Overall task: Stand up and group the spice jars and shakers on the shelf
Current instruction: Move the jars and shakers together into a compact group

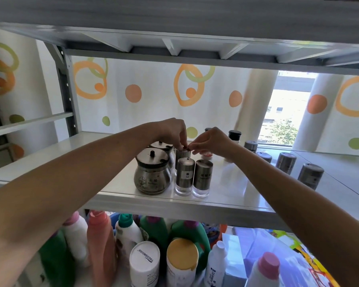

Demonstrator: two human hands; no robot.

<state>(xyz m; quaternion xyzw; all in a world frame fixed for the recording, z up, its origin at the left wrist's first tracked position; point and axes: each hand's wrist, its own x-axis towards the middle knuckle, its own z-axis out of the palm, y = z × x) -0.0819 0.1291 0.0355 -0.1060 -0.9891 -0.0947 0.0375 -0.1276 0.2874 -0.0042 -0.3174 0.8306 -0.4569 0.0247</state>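
On the white shelf [50, 162], a glass jar with a steel lid [152, 172] stands at the front and a second jar [162, 146] stands behind it. Two upright steel shakers [185, 176] [202, 178] stand to the right of the front jar. Behind them is a third steel shaker [182, 156]. My left hand [172, 131] and my right hand [214, 141] meet over it, fingertips pinching its top. Further right stand a black-capped bottle [234, 135] and several more steel shakers [286, 162], spread apart.
A small red-lidded container [207, 155] sits under my right hand. The shelf above [174, 48] hangs low over the work area. Detergent bottles [100, 245] crowd the shelf below. A patterned curtain [153, 90] and a window [284, 121] lie behind.
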